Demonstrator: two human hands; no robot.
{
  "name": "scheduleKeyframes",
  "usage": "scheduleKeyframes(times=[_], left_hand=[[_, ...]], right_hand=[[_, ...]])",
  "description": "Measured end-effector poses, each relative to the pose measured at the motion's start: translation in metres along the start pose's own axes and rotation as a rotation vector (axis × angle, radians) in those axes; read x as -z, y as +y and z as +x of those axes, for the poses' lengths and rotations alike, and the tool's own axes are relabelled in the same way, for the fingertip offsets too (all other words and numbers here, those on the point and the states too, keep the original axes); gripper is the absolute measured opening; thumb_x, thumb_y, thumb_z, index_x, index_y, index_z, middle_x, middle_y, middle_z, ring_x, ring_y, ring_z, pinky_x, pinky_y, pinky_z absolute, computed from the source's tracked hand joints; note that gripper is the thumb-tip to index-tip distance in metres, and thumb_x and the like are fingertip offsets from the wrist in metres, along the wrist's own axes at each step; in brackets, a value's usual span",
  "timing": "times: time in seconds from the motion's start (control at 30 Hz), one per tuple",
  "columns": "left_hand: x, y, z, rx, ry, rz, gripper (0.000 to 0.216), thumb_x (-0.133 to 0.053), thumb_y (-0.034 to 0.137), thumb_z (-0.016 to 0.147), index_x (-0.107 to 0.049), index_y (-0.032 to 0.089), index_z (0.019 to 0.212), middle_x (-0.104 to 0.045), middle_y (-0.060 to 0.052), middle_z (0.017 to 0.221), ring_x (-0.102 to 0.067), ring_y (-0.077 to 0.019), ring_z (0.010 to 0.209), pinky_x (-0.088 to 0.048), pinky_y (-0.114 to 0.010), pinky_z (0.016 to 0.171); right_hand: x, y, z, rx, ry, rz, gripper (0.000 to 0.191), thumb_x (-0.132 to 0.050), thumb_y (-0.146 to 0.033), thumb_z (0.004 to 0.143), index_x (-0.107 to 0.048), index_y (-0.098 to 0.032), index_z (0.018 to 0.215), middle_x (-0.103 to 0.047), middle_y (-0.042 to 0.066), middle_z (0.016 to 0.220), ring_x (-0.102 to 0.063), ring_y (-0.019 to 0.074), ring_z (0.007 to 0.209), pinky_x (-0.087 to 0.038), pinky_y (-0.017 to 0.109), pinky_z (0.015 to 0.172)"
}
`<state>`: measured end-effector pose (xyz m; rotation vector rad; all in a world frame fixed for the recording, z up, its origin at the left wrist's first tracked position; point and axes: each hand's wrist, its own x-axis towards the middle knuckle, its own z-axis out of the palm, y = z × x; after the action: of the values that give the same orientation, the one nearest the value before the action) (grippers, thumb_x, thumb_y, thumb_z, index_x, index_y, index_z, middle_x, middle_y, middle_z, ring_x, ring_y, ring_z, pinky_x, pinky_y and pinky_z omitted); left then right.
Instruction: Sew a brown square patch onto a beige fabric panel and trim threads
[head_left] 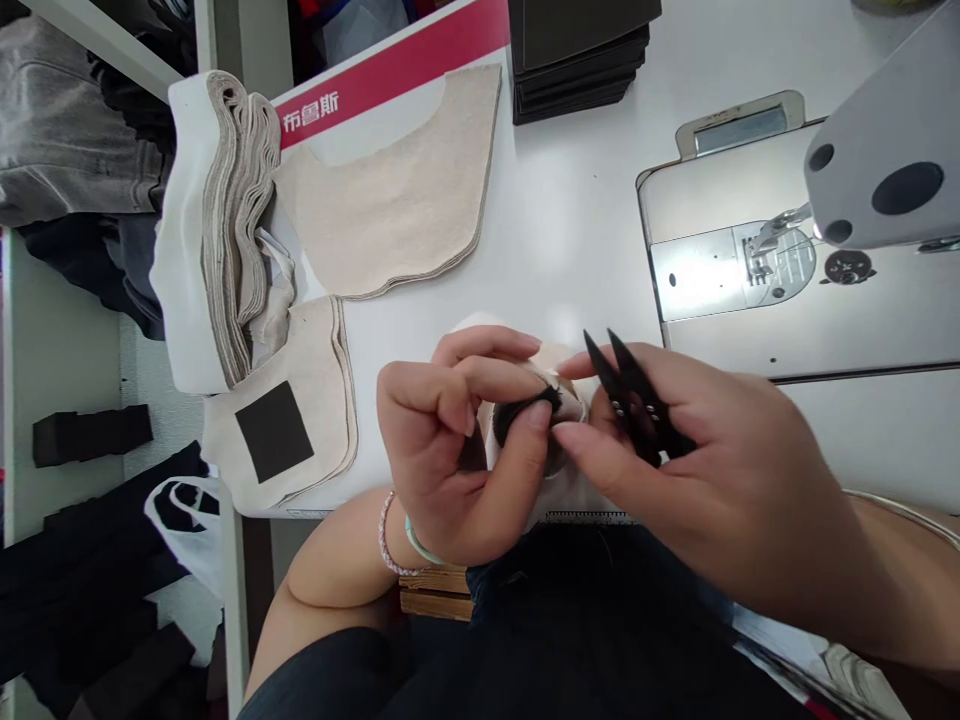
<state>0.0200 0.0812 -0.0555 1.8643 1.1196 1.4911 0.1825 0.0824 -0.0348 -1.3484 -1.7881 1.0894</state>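
Observation:
My left hand (457, 450) is closed in a pinch on a small bunched piece of cream fabric (574, 400) with a black part (510, 412), near the front edge of the table. Black thread snips (630, 395) lie in my right hand (735, 470), their two blades apart and pointing up and away from me. The thumb and forefinger of that same hand are at the right side of the fabric. My fingers hide much of the piece.
A sewing machine (885, 150) stands at the right, over its metal bed plate (720, 350). Cream fabric pieces (405, 190) and a folded cream stack (217, 230) lie to the left, with a black square (274, 431). Black sheets (577, 60) are piled at the back.

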Motion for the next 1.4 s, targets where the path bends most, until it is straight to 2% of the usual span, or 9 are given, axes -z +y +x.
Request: scheduleKeyframes(times=[0.17, 0.33, 0.47, 0.6, 0.83, 0.97, 1.17, 1.3, 1.4], left_hand=[[0.003, 0.001, 0.003, -0.105, 0.025, 0.155, 0.048, -0.067, -0.006, 0.066, -0.028, 0.022, 0.068, -0.063, 0.006, 0.064, -0.06, -0.0122, 0.068, -0.054, -0.03, 0.063], [0.007, 0.005, 0.005, -0.093, -0.101, 0.206, 0.054, -0.07, -0.007, 0.063, -0.024, 0.021, 0.063, -0.07, 0.004, 0.067, -0.054, -0.0114, 0.065, -0.048, -0.025, 0.049], [0.006, 0.003, 0.002, -0.086, -0.113, 0.183, 0.052, -0.069, -0.003, 0.068, -0.024, 0.022, 0.064, -0.067, 0.002, 0.065, -0.058, -0.0145, 0.068, -0.05, -0.028, 0.049], [0.003, 0.0, 0.0, -0.063, -0.065, 0.147, 0.05, -0.068, -0.005, 0.064, -0.026, 0.022, 0.067, -0.065, 0.003, 0.064, -0.061, -0.0145, 0.066, -0.049, -0.028, 0.05], [0.001, -0.001, 0.001, -0.02, -0.079, 0.097, 0.044, -0.065, -0.003, 0.064, -0.029, 0.022, 0.071, -0.05, 0.009, 0.059, -0.06, -0.0113, 0.055, -0.056, -0.033, 0.058], [-0.001, -0.001, -0.002, -0.001, -0.049, 0.058, 0.043, -0.065, -0.006, 0.064, -0.036, 0.022, 0.08, -0.055, 0.008, 0.066, -0.062, -0.0108, 0.056, -0.058, -0.035, 0.062], [0.0, 0.004, -0.004, 0.105, -0.063, 0.056, 0.045, -0.066, -0.009, 0.063, -0.041, 0.021, 0.086, -0.06, 0.005, 0.08, -0.069, -0.0151, 0.075, -0.059, -0.031, 0.067], [-0.001, 0.006, -0.005, 0.089, -0.057, 0.096, 0.046, -0.065, -0.01, 0.062, -0.041, 0.02, 0.086, -0.058, 0.005, 0.081, -0.067, -0.0124, 0.07, -0.058, -0.027, 0.063], [-0.003, 0.006, -0.007, 0.065, -0.005, 0.183, 0.043, -0.065, -0.009, 0.061, -0.041, 0.02, 0.082, -0.058, 0.005, 0.077, -0.066, -0.0122, 0.066, -0.056, -0.026, 0.057]], right_hand=[[-0.002, 0.003, 0.001, 0.136, 0.083, -0.131, 0.004, -0.065, -0.015, 0.082, -0.062, -0.017, 0.081, -0.064, -0.001, 0.072, -0.06, 0.0086, 0.063, -0.046, 0.021, 0.056], [-0.002, 0.008, -0.002, 0.364, 0.147, -0.306, 0.012, -0.062, -0.013, 0.085, -0.061, -0.015, 0.074, -0.063, 0.002, 0.069, -0.056, 0.0075, 0.064, -0.042, 0.021, 0.055], [-0.003, 0.01, -0.002, 0.401, 0.152, -0.34, 0.013, -0.06, -0.01, 0.084, -0.061, -0.014, 0.071, -0.062, 0.001, 0.067, -0.051, 0.0073, 0.061, -0.041, 0.021, 0.054], [-0.003, 0.01, -0.001, 0.414, 0.131, -0.347, 0.012, -0.06, -0.01, 0.083, -0.062, -0.013, 0.072, -0.061, 0.001, 0.066, -0.049, 0.0082, 0.06, -0.04, 0.023, 0.053], [0.0, 0.008, 0.0, 0.364, 0.079, -0.378, 0.013, -0.057, -0.011, 0.082, -0.06, -0.015, 0.071, -0.056, 0.001, 0.063, -0.047, 0.0095, 0.059, -0.039, 0.024, 0.055], [-0.001, 0.008, 0.0, 0.351, 0.094, -0.404, 0.014, -0.056, -0.011, 0.083, -0.057, -0.017, 0.07, -0.055, 0.0, 0.062, -0.047, 0.0096, 0.059, -0.038, 0.024, 0.055], [0.0, 0.007, 0.0, 0.341, 0.114, -0.43, 0.016, -0.054, -0.009, 0.083, -0.054, -0.018, 0.07, -0.052, 0.0, 0.059, -0.051, 0.0112, 0.061, -0.036, 0.026, 0.054], [0.0, 0.009, 0.002, 0.363, 0.125, -0.431, 0.015, -0.054, -0.012, 0.083, -0.052, -0.018, 0.07, -0.053, 0.0, 0.059, -0.053, 0.0113, 0.06, -0.033, 0.027, 0.051], [-0.002, 0.01, 0.002, 0.36, 0.122, -0.437, 0.015, -0.053, -0.012, 0.083, -0.05, -0.019, 0.07, -0.054, 0.0, 0.06, -0.053, 0.012, 0.059, -0.032, 0.028, 0.049]])
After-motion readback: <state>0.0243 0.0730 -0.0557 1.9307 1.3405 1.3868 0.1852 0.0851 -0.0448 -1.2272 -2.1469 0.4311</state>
